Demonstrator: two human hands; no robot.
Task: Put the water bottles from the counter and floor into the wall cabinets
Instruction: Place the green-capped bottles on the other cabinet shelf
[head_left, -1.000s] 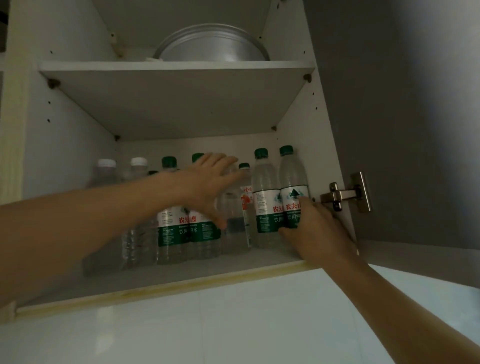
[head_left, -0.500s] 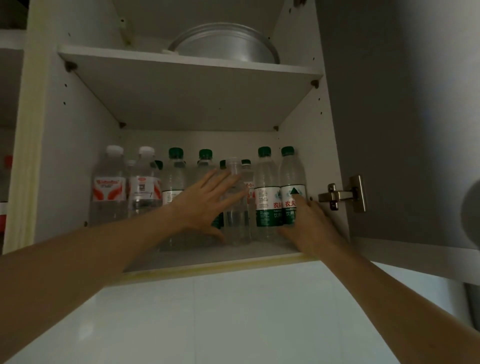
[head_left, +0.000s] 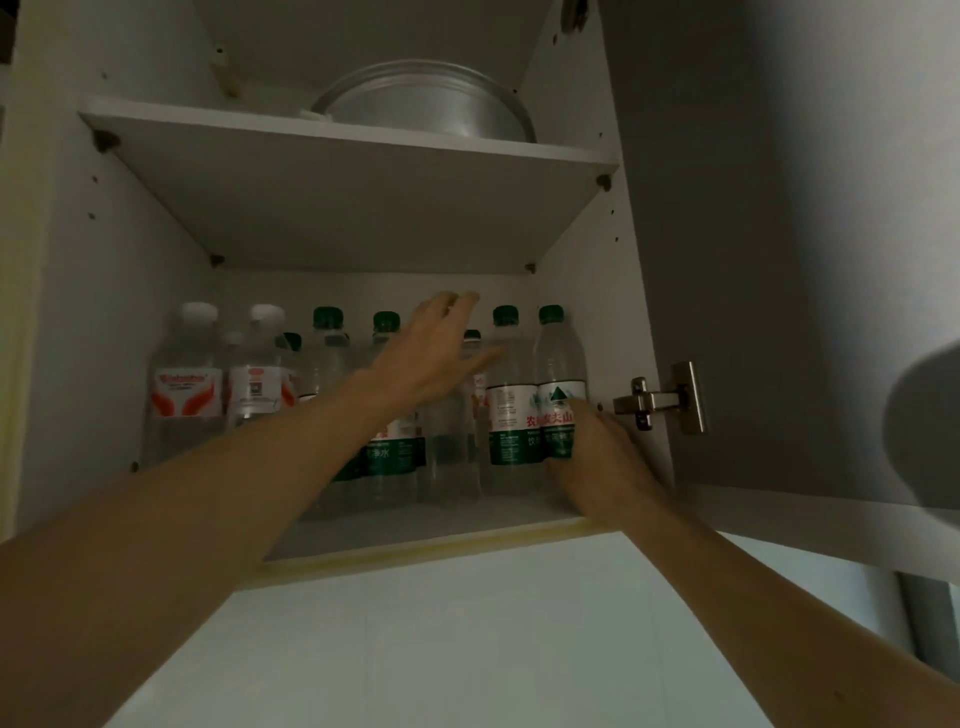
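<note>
Several water bottles stand in a row on the lower shelf (head_left: 415, 540) of the open wall cabinet. Two on the left have white caps and red-and-white labels (head_left: 187, 384); the others have green caps and green labels (head_left: 506, 415). My left hand (head_left: 431, 358) hovers open with fingers spread in front of the middle bottles, level with their caps, over a clear unlabelled bottle (head_left: 454, 457). My right hand (head_left: 597, 457) wraps the lower part of the rightmost green-capped bottle (head_left: 561, 374), which stands against the cabinet's right wall.
A metal pot or basin (head_left: 431, 104) sits on the upper shelf (head_left: 337, 140). The grey cabinet door (head_left: 779, 260) stands open on the right, with a metal hinge (head_left: 660, 400) beside my right hand. White tiled wall lies below the cabinet.
My left hand has risen from the bottles' labels to the height of their caps. My right hand has stayed on the rightmost bottle.
</note>
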